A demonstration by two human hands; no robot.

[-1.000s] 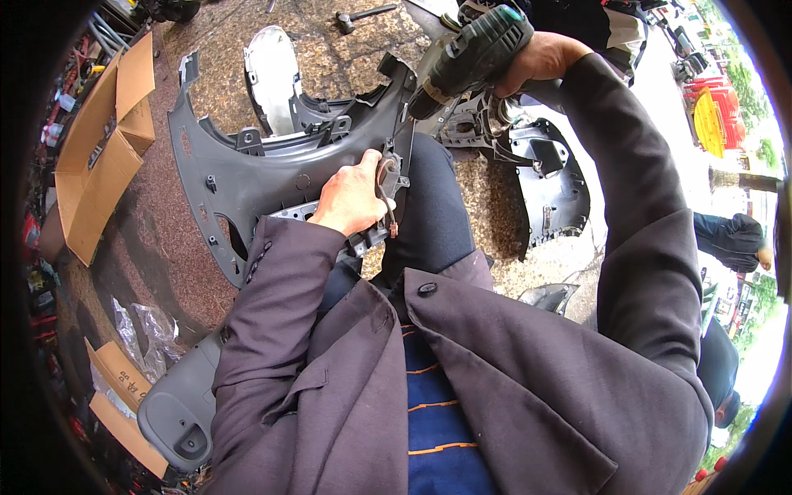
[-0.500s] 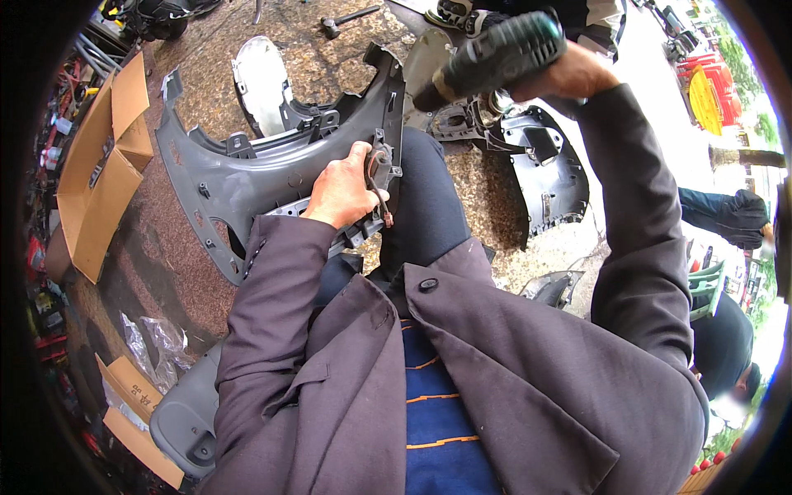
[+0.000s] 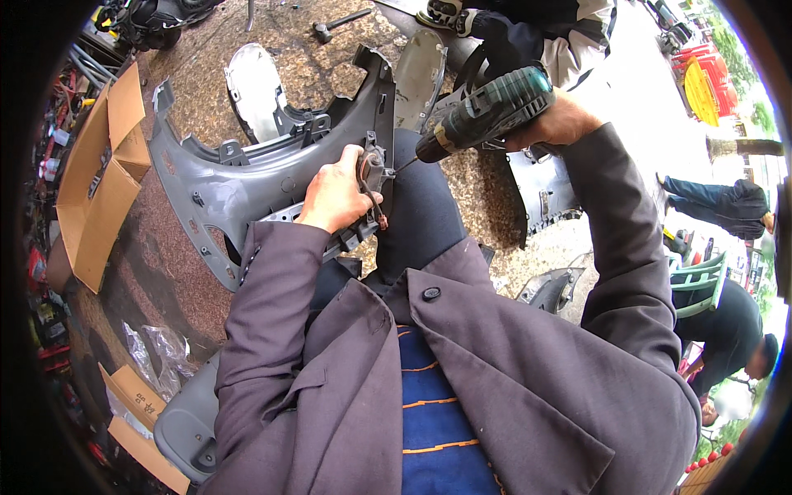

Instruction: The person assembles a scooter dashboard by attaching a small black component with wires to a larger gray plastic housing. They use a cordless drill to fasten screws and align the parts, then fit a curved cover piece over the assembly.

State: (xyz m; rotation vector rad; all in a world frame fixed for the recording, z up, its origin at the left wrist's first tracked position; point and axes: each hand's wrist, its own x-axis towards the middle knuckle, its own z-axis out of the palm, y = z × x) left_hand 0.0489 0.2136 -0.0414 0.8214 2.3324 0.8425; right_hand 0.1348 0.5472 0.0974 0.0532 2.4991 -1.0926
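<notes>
Right hand (image 3: 561, 122) grips drill (image 3: 493, 109); bit (image 3: 407, 164), between hands, meets or nears small fitting (image 3: 374, 162) left hand (image 3: 334, 195) clasps on grey panel (image 3: 247, 183); I'd keep bit square

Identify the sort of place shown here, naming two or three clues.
Probably an outdoor repair or assembly spot: a grey moulded panel gripped by the left hand, a power drill in the right hand, and green foliage beyond.

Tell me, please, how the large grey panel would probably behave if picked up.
The grey panel would probably feel light for its size, since it looks thin-walled and moulded like plastic. It may flex somewhat toward its narrow upper-left end. Its long, curved outline could make it tip if lifted by one end.
</notes>
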